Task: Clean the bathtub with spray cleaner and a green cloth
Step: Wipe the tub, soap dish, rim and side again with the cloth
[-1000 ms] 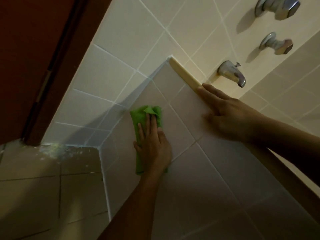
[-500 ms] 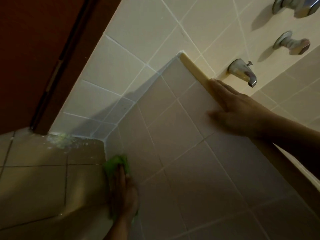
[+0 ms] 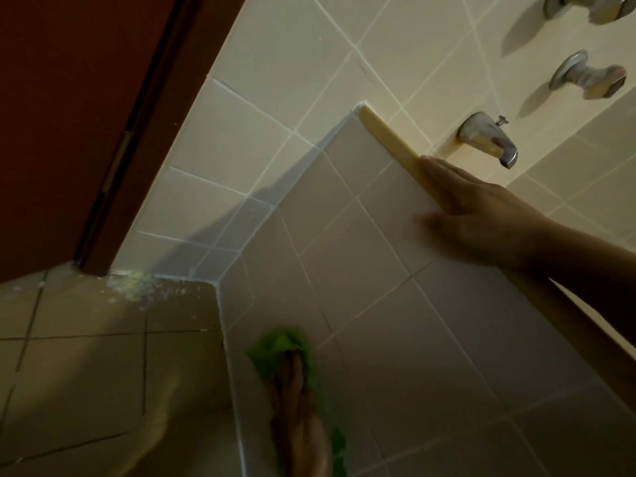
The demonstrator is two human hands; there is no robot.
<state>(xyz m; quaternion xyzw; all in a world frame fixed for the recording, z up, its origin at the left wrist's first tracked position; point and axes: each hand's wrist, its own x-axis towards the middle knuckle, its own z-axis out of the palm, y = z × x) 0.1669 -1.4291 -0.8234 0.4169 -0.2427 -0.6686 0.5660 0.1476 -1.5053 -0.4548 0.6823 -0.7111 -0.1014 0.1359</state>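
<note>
Down low on the pale grey tiled side panel of the bathtub, the crumpled green cloth sits flat against the tiles, close to the corner where the panel meets the brown tiled floor. The left hand lies on top of it, fingers stretched long and close together, pressing rather than gripping as far as the blur lets me judge. Up top, the right hand rests on the cream bathtub rim, fingers straight and together along the edge, thumb down the panel, holding nothing, a brace by the look of it. The chrome spout juts from the wall just beyond. No spray bottle shows. That cloth looks soft, light and floppy; it bunches at the front and will likely slide or fold under a loose palm on smooth tile. Best bet, I'd say, is a flat hand over its middle with firm pressure, or a pinch of the bunched edge to lift it
</note>
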